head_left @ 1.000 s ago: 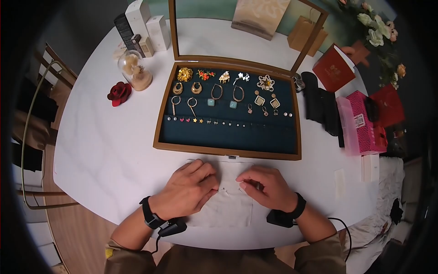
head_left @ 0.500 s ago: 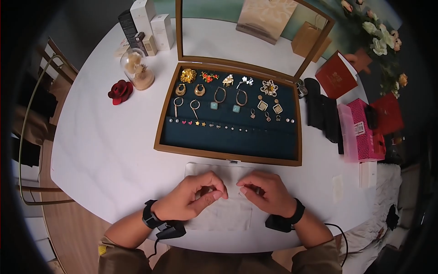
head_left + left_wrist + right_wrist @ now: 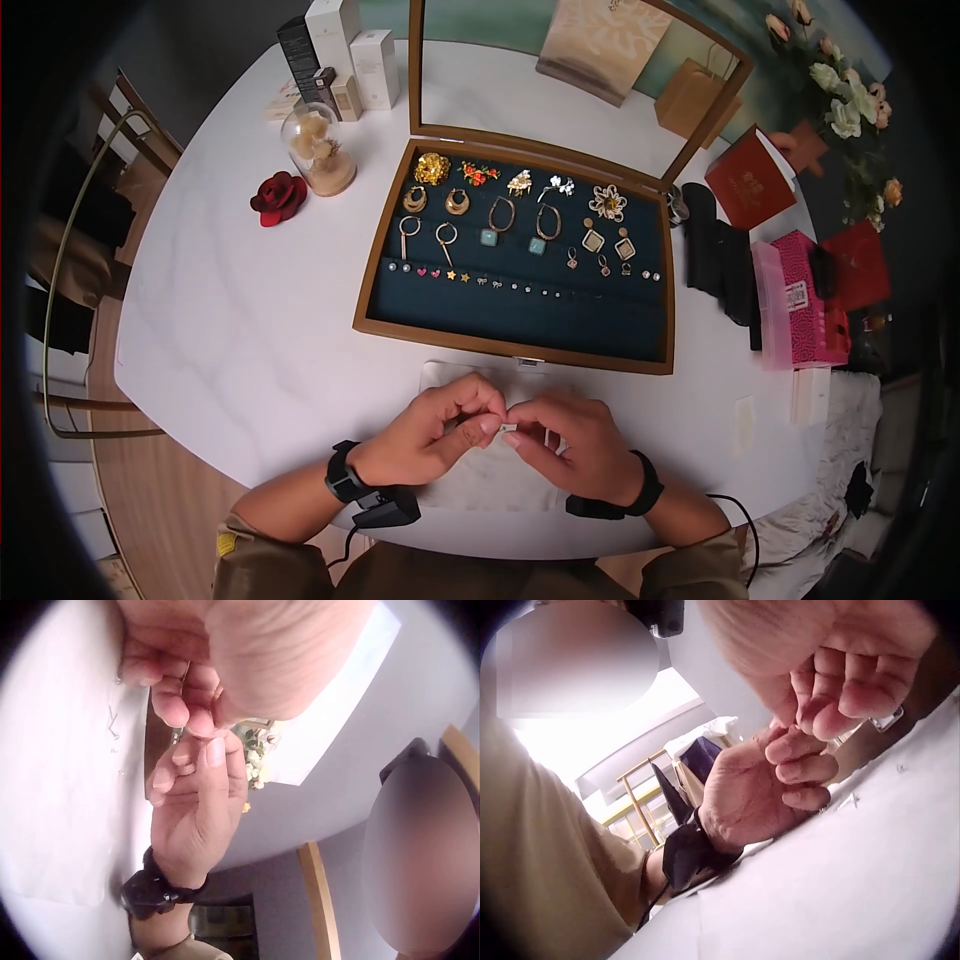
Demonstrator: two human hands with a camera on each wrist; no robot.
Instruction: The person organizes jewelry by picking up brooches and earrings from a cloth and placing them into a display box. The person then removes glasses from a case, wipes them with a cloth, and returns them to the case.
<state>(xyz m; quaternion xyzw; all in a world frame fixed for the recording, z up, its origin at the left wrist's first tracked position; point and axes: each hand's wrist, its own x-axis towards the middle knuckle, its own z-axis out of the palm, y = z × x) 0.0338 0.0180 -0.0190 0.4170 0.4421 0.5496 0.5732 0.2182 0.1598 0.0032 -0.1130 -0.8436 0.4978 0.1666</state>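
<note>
Over a white cloth (image 3: 480, 490), my left hand (image 3: 425, 435) and right hand (image 3: 580, 445) meet fingertip to fingertip. A tiny whitish piece (image 3: 508, 427) shows between them, pinched by thumb and forefinger from both sides; its kind I cannot tell. In the left wrist view, the right hand (image 3: 196, 806) has its thumb along the forefinger. Small shiny jewellery pieces (image 3: 849, 801) lie on the cloth below the hands. Just beyond stands a wooden jewellery case (image 3: 520, 362), its glass lid raised. Rows of earrings (image 3: 445, 235) and brooches (image 3: 607, 203) sit on its dark teal lining.
To the left are a red rose (image 3: 279, 198), a glass dome (image 3: 318, 150) and several boxes (image 3: 375, 70). On the right stand black cases (image 3: 718, 250), a pink patterned box (image 3: 800, 300) and a red card (image 3: 750, 180). Cables (image 3: 757, 520) trail from the wrist cameras.
My left hand has risen from the cloth and turned, its thumb and forefinger now pinched together. Both hands have come together at the fingertips. The head view has shifted slightly.
</note>
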